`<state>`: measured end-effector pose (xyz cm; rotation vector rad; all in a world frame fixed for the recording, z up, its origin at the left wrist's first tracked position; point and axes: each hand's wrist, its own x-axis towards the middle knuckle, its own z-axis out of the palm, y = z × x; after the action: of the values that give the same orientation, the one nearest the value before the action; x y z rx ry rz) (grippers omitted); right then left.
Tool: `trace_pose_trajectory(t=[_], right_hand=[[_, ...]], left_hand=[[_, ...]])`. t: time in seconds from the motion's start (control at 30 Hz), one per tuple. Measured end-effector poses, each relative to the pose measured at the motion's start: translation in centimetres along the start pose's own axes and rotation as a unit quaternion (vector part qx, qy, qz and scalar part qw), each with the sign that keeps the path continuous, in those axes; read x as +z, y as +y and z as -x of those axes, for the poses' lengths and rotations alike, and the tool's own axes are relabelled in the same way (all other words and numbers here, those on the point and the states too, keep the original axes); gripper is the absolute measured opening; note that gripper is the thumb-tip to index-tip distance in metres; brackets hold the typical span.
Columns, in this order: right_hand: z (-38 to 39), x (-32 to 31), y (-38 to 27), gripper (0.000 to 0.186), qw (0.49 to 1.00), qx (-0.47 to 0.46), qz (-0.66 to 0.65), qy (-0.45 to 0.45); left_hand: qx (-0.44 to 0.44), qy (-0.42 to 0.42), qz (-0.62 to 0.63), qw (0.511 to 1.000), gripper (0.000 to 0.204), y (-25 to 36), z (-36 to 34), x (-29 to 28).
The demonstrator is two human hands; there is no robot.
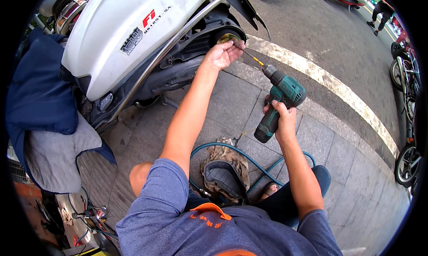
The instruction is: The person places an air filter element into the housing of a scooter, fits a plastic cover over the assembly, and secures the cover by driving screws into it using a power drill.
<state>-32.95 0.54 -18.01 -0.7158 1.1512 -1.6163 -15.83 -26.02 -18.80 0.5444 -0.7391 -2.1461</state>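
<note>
My right hand (pixel 285 118) is wrapped round the grip of a teal and black cordless drill (pixel 289 89). From its chuck a long thin driver bit (pixel 255 59) with a yellow section points up and left at a white scooter. My left hand (pixel 224 55) is at the bit's far end, thumb and fingertips pinched about the tip; anything small between them is hidden. Just beyond those fingers is a round yellowish part (pixel 228 37) in the scooter's black housing (pixel 196 42). The white side panel (pixel 147 15) is above and left, with a metal rail (pixel 165 51) along it.
Between my knees a black molded cover (pixel 223 178) lies on a brown rag (pixel 240 160). A blue-green hose (pixel 263 171) loops over the paving. A navy padded cover (pixel 44 91) hangs at the left. Parked motorcycles (pixel 406 164) line the right; a person (pixel 382 13) stands far off.
</note>
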Motion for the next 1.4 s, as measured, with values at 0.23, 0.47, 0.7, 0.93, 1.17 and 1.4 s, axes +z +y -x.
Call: trace_pose_trajectory(t=[0.23,0.47,0.7,0.93,1.17,1.4], right_hand=[[-0.5,-0.4,0.6,0.025,0.999,-0.03,0.04,0.006],[-1.8,-1.4,0.2,0.046,0.846,-0.33,0.416,-0.038],[-1.2,-1.2,2.6,0.028,0.949,-0.144,0.278,-0.04],[-1.6,-1.2,3.1,0.032,0.964,-0.106,0.244,-0.001],[-2.6,-1.9,3.4,0.034,0.96,-0.124,0.25,0.019],[-1.9,-0.8,3.6,0.028,0.951,-0.152,0.27,0.013]], left_hand=[[-0.003,0.007,-0.006,1.0,0.018,0.1,-0.1,0.1],[-0.003,0.022,-0.052,0.998,0.024,0.4,0.5,0.2],[-0.054,-0.045,-0.136,0.988,0.047,1.5,0.6,-0.3],[-0.074,0.018,-0.323,0.943,0.077,2.0,1.4,0.0],[-0.107,0.082,-0.283,0.95,0.106,-0.2,1.7,-1.0],[0.0,0.096,0.039,0.995,0.129,-2.1,1.4,1.6]])
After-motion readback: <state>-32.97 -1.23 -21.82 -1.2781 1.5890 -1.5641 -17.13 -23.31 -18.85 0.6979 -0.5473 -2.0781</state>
